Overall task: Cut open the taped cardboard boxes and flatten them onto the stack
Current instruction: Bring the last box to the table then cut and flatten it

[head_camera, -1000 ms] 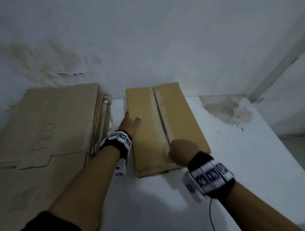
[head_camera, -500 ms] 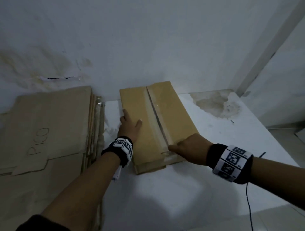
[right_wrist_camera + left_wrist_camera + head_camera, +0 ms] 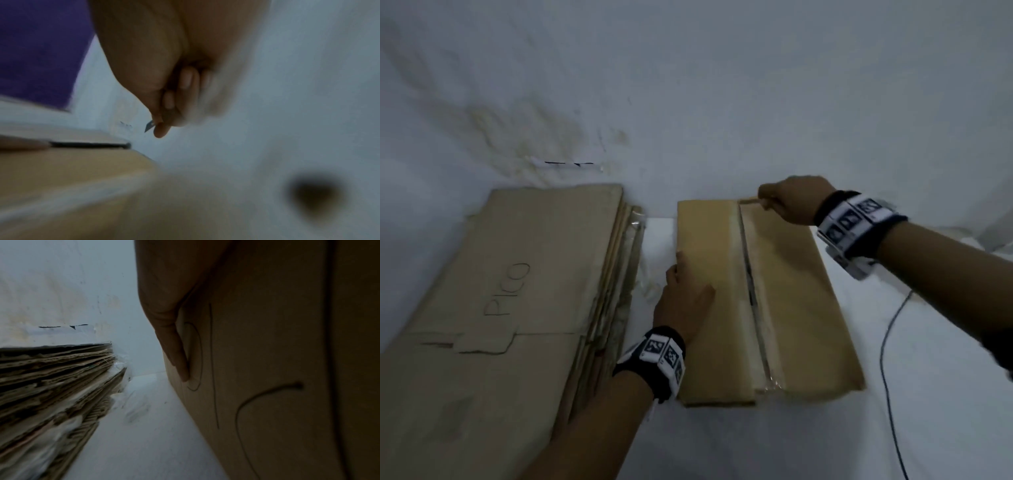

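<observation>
A brown cardboard box (image 3: 794,291) lies on the white table (image 3: 928,342), its taped centre seam (image 3: 751,294) running away from me. My left hand (image 3: 681,301) rests flat on the box's left flap, fingers straight; in the left wrist view a finger (image 3: 176,353) lies along the box side (image 3: 267,369). My right hand (image 3: 791,202) is curled at the box's far edge, by the end of the seam. In the right wrist view the right hand (image 3: 164,113) grips a small cutter whose blade tip (image 3: 149,127) sticks out past the fingers. The stack of flattened cardboard (image 3: 510,291) lies to the left.
A stained white wall (image 3: 688,102) stands right behind the box and stack. A thin dark cable (image 3: 887,359) trails over the table on the right. A narrow strip of table separates stack and box.
My right hand has gone from the near end of the seam to its far end at the wall. The left hand has stayed on the left flap.
</observation>
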